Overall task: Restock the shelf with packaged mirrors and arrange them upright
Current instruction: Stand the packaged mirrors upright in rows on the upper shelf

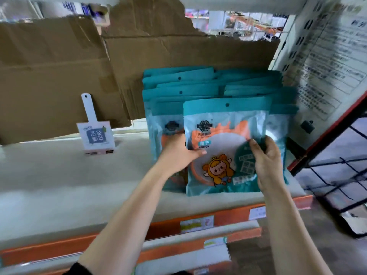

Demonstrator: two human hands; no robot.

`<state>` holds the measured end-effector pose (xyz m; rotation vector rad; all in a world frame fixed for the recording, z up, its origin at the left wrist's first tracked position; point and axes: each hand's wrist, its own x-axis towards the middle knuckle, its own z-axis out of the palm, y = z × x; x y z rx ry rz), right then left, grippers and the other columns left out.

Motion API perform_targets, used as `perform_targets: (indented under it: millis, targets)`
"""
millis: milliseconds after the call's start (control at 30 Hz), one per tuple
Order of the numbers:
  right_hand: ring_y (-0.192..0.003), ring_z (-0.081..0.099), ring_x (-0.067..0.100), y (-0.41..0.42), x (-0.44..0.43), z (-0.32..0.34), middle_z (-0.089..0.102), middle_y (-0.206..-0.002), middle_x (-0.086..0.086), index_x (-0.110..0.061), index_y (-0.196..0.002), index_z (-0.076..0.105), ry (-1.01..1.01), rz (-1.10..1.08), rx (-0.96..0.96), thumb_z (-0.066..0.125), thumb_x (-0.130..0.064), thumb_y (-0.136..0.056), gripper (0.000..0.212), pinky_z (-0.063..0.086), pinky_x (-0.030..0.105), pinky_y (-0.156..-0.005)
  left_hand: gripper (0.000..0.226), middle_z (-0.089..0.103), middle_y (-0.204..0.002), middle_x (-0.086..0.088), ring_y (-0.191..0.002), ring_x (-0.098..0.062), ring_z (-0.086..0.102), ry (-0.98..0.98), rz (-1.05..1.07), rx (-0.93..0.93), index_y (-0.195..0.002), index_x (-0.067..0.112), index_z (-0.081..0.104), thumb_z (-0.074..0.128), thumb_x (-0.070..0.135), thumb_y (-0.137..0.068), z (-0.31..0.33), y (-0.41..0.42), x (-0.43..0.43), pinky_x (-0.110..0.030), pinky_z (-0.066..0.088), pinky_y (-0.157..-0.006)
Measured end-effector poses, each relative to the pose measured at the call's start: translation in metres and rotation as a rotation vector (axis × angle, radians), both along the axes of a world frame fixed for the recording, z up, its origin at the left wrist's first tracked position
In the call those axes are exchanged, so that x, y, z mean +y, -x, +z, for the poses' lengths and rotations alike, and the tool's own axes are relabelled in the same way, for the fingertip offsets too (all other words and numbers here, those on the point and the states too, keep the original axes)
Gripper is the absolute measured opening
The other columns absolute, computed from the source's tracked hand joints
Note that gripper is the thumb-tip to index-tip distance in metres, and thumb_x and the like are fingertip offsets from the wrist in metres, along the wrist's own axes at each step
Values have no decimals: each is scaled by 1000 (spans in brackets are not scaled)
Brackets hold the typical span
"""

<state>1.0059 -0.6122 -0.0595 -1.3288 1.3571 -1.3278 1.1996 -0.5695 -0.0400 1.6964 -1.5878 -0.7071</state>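
Note:
A teal packaged mirror (pixel 220 124) with an orange rim and a cartoon figure stands upright at the front of the white shelf (pixel 59 175). My left hand (pixel 178 153) grips its left edge, fingers behind and thumb in front. My right hand (pixel 266 159) grips its right side. Behind it, several more teal mirror packages (pixel 178 84) stand upright in rows at the right end of the shelf.
A small white boxed item with a hang tab (pixel 95 135) stands alone to the left. Torn brown cardboard (pixel 59 76) lines the back. A printed sheet on a white panel (pixel 327 56) closes the right side. Orange shelf edges (pixel 228 217) with price labels lie below.

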Motion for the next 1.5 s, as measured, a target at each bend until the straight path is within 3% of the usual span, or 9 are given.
perform_targets:
  millis: [100,300,467,567,800,967,1200,1333,1500]
  targets:
    - [-90,61,25,40,-20,-9,63,-92,3,-17,-94,54,27,-15,106,52,-18,-96,3,48,43,-84,28,66,-97,6,-78,-5,56,19,54,-80,-106,19,60,69,31,-83,-6,42,-15,-12,38,-64]
    - [-93,60,24,100,-55,-11,62,-102,7,-9,-111,56,-8,-47,179,54,-18,-95,19,50,40,-83,28,60,-87,5,-71,-7,50,39,135,-168,-100,16,59,70,34,-82,-11,106,-44,-14,34,-56]
    - [-85,56,20,136,-72,-16,59,-97,5,-6,-115,57,-12,-118,194,55,-11,-93,22,41,23,-69,40,57,-75,2,-63,-11,49,68,229,-399,-97,13,53,65,48,-82,-18,139,-59,-17,33,-51]
    - [-86,56,20,145,-75,-21,58,-96,4,-6,-114,58,-32,-140,194,56,-9,-92,22,42,27,-73,46,50,-70,3,-61,-14,49,48,236,-596,-99,15,50,58,57,-83,-19,149,-64,-22,37,-52]
    - [-101,55,27,149,-72,-28,55,-112,9,-7,-117,52,-8,-216,273,60,-8,-87,31,42,31,-81,51,56,-74,0,-64,-16,55,11,244,-643,-86,15,46,50,66,-81,-31,153,-65,-28,51,-58]
    - [-115,43,33,135,-63,-21,49,-122,16,-7,-120,54,195,-302,397,63,-7,-82,39,34,31,-91,55,53,-71,-1,-64,-18,55,9,282,-658,-86,15,50,39,69,-85,-27,149,-58,-27,36,-49]
    - [-109,47,32,78,-37,-20,59,-116,16,-1,-115,56,466,-6,613,52,-21,-82,39,30,34,-98,52,63,-109,-9,-100,-29,60,65,515,-631,-123,18,48,45,57,-89,-34,106,-19,-36,47,-70]
    - [-127,42,34,29,-17,-9,50,-135,16,-2,-132,47,390,262,622,53,-25,-82,55,34,44,-107,64,53,-126,-17,-113,-36,51,114,575,-469,-136,12,37,54,49,-87,-29,71,6,-44,46,-84]
    - [-137,31,34,-47,24,-8,37,-147,17,-5,-141,37,302,495,786,62,-25,-85,64,27,45,-112,77,34,-146,-15,-131,-37,34,-81,666,-540,-146,17,21,50,55,-86,-39,3,65,-47,38,-99]
